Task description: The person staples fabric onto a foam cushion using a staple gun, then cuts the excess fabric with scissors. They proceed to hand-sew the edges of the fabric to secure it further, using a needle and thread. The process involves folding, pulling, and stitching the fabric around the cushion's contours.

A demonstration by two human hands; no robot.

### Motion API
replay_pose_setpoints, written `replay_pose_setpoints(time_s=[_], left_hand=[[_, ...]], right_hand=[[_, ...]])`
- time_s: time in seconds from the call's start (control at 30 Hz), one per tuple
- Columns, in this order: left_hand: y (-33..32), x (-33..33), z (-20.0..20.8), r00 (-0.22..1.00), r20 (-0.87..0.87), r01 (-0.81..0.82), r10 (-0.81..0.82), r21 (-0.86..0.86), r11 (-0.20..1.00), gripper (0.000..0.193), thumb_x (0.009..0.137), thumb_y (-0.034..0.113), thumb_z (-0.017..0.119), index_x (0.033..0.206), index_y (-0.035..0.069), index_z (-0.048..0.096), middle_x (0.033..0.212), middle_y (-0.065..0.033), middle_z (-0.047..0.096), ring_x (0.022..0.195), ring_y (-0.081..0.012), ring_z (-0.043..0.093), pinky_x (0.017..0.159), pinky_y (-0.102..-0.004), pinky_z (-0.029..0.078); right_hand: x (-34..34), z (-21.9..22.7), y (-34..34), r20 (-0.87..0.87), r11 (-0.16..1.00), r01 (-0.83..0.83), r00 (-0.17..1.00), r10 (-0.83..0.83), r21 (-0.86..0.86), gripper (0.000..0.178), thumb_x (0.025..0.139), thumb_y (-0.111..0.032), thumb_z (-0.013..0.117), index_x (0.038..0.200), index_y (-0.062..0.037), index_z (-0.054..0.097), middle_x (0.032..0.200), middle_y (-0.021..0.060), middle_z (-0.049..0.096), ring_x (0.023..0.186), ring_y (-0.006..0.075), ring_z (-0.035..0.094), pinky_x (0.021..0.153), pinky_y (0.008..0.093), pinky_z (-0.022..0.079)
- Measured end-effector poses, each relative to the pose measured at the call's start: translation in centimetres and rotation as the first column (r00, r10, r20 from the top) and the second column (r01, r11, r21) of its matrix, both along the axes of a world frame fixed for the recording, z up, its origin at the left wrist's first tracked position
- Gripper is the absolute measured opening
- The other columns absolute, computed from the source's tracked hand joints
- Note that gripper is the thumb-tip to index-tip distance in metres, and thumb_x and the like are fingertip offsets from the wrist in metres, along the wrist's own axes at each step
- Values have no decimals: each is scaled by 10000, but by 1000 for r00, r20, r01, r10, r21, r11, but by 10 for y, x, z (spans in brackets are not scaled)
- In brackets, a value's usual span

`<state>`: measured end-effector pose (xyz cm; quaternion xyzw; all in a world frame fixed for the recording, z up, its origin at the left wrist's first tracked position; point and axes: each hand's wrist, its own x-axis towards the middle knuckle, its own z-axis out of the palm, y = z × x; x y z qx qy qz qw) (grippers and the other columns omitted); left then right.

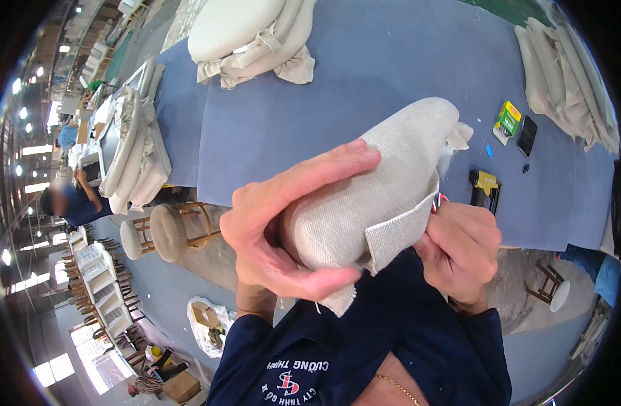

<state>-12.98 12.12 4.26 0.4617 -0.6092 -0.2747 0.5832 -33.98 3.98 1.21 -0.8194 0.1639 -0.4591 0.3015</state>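
Note:
A padded seat cushion (398,155) in beige woven fabric is tilted up on edge in front of my chest, over the near side of the table. My left hand (277,223) grips its left end, with the fingers on the upper face and the thumb underneath. A loose fabric flap (400,233) hangs from the cushion's near side. My right hand (463,250) is closed in a fist beside this flap. A small red and white bit (438,200) shows above its fingers; the rest of that thing is hidden.
On the blue-grey table (364,61) lie a yellow and black staple gun (485,191), a green and yellow box (507,122) and a phone (526,135). Cushion stacks stand at back (256,40), right (567,81) and left (134,145). Stools (170,232) and a person (80,196) are at left.

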Motion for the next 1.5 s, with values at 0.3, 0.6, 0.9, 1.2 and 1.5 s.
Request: replay_pose_setpoints(time_s=[0.3, 0.6, 0.9, 1.2, 1.5], left_hand=[[15, -9, -6, 963, 117, 247, -243, -28, 969, 955, 600, 324, 998, 1260, -188, 536, 1158, -383, 661, 1241, -465, 606, 1119, -535, 404], [17, -36, 3, 951, 283, 98, -128, 117, 988, 907, 627, 414, 884, 1273, -133, 558, 1202, -315, 676, 1233, -430, 630, 1090, -535, 425], [19, -59, 3, 973, 216, 25, -77, 234, 972, 924, 590, 408, 838, 1300, -115, 563, 1288, -303, 635, 1274, -436, 601, 1082, -543, 430], [20, -58, 0, 992, 120, 7, -26, 152, 988, 931, 577, 388, 871, 1269, -145, 550, 1234, -320, 630, 1164, -414, 653, 1017, -470, 483], [32, -47, 0, 982, 136, -154, 130, 186, 970, 961, 555, 399, 930, 1287, -99, 557, 1259, -283, 623, 1164, -386, 647, 1008, -447, 477]], right_hand=[[-28, 21, 1, -171, 970, -213, 966, 191, -120, 264, 662, -80, 831, 818, 44, 658, 607, 44, 490, 468, 163, 490, 419, 297, 348], [-45, 0, -6, -75, 948, -252, 968, 241, -195, 292, 635, -148, 838, 763, 41, 656, 566, 15, 426, 440, 133, 418, 398, 267, 259], [-58, 3, -7, -123, 938, -239, 969, 214, -252, 274, 618, -156, 838, 721, 19, 653, 530, -23, 328, 422, 100, 325, 400, 250, 208], [-32, -29, 25, 236, 989, -140, 960, 149, -54, 146, 681, -62, 773, 742, 37, 683, 518, 17, 459, 403, 96, 391, 391, 240, 251], [-20, -33, 38, 276, 993, -20, 961, -13, 118, 137, 667, -30, 763, 667, -14, 627, 572, 159, 637, 396, 165, 568, 393, 242, 379]])
